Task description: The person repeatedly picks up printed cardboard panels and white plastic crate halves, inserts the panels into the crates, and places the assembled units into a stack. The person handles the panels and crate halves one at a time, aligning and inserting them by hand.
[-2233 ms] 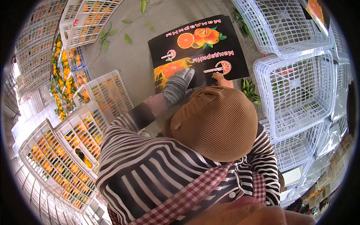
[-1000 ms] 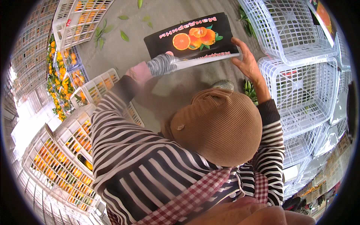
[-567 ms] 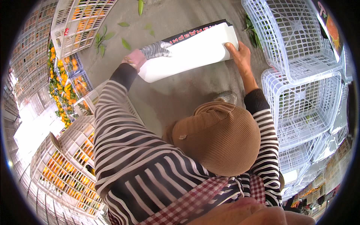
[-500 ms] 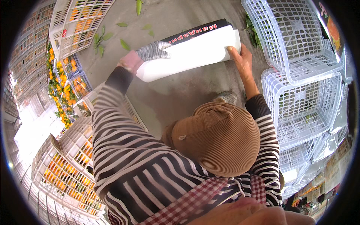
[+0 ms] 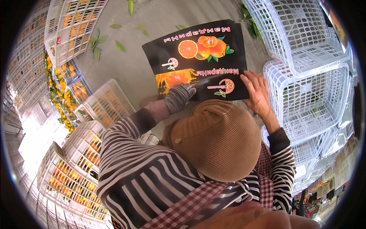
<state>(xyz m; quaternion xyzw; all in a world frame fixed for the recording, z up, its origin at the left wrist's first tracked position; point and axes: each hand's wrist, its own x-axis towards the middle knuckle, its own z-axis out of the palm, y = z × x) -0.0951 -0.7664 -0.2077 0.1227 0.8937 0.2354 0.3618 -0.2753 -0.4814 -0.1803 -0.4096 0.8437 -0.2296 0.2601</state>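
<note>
A black printed sheet, seemingly card, is spread in front of me, face up. It shows orange mandarins, green leaves and lettering. A second dark edge juts out at its upper right, so more than one layer may lie there. My left hand, in a grey striped glove, is closed over the sheet's near edge, left of its middle. Its thumb and the underside of the grip are hidden. Bare, my right hand holds the right edge near the close corner, fingers bent over the border.
Pale plastic crates stand stacked close on the right. White slatted crates holding orange fruit line the left, with a lighter crate near my left forearm. Loose green leaves lie on the grey floor. Brown ribbed cloth bulges between my arms.
The sheet's white side was uppermost; now its printed black face shows and it lies flatter. Both hands have come closer to me, the left also shifting right.
</note>
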